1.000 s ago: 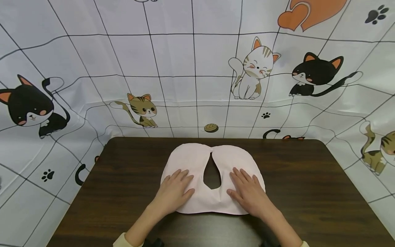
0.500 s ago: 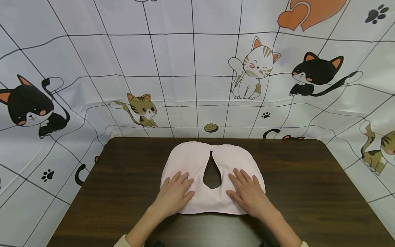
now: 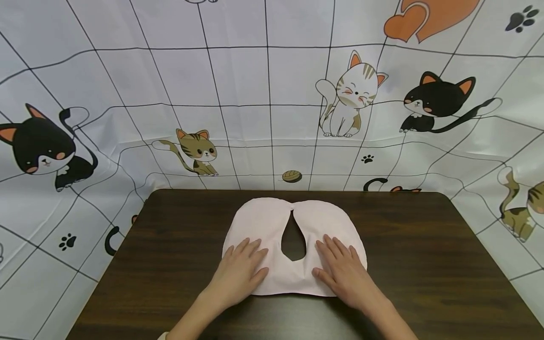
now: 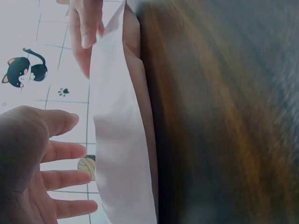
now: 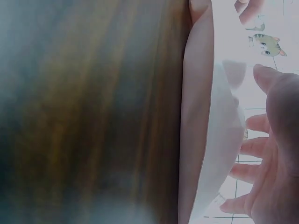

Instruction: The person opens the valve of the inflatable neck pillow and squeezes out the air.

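Observation:
A pale pink cushion-like fabric piece (image 3: pixel 263 217) lies on the dark wooden table, rounded at its far corners, with a teardrop opening in the middle. My left hand (image 3: pixel 239 273) rests on its left half, fingers extended and a little spread. On the right half lies my right hand (image 3: pixel 346 274), its fingers likewise straight and its thumb pointing inward. The left wrist view shows the side of the pink fabric piece (image 4: pixel 124 121) raised above the table, with the left hand (image 4: pixel 32 163) at its upper face. In the right wrist view, the right hand (image 5: pixel 275 158) is at that same face.
The dark wooden table (image 3: pixel 425 264) extends to both sides of the fabric piece. Behind it and along its sides hangs a white sheet (image 3: pixel 238 80) with a black grid and printed cats.
Both hands have slid slightly toward the near edge, still flat on the fabric. The fabric's far edge rose a little in the head view, then came back down.

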A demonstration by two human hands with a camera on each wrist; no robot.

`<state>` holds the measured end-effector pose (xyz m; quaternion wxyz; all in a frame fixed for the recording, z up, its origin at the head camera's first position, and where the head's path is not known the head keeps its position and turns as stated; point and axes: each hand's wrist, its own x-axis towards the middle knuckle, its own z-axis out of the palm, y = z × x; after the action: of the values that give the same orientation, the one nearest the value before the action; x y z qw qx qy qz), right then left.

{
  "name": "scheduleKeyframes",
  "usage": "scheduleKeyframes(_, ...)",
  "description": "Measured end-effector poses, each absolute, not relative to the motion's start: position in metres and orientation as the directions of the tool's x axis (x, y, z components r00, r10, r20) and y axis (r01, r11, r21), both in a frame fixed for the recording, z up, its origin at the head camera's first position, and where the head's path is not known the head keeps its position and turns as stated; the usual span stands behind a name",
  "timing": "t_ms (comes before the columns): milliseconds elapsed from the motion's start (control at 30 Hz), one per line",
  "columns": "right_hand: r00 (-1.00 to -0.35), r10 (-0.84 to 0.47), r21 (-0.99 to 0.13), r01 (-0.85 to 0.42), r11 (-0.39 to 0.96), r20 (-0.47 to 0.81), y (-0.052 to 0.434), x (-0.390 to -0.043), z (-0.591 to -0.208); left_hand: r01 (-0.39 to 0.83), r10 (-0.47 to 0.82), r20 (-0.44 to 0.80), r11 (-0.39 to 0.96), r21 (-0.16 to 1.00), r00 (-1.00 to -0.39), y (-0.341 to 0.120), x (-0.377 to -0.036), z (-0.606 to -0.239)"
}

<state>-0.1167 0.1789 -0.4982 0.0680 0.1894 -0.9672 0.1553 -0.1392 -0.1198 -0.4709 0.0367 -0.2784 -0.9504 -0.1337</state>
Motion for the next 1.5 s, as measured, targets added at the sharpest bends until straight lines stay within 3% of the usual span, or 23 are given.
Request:
scheduleKeyframes(233,-0.927,-0.335,-0.268,-0.369,0.890,0.166,0.177,-0.110,-0.502,0.546,0.528,0.137,0.812,0.206,-0.838,-0.120,-0.137,-0.476)
scheduleKeyframes(633,-0.930,-0.340,-0.241,-0.366,0.899,0.144,0.176,-0.107,-0.502,0.541,0.545,0.062,0.801,0.254,-0.836,-0.125,-0.138,-0.490)
scheduleKeyframes(967,-0.930,-0.346,-0.278,-0.367,0.888,0.123,0.176,-0.107,-0.493,0.564,0.568,0.062,0.788,0.247,-0.821,-0.131,-0.142,-0.493)
scheduleKeyframes(1167,-0.924,-0.339,-0.288,-0.379,0.880,0.178,0.181,-0.109,-0.486,0.589,0.578,0.129,0.758,0.280,-0.805,-0.130,-0.143,-0.482)
scheduleKeyframes(1500,-0.874,-0.440,-0.309,-0.485,0.818,0.206,0.172,-0.100,-0.493,0.697,0.659,0.226,0.666,0.267,-0.717,-0.115,-0.129,-0.476)
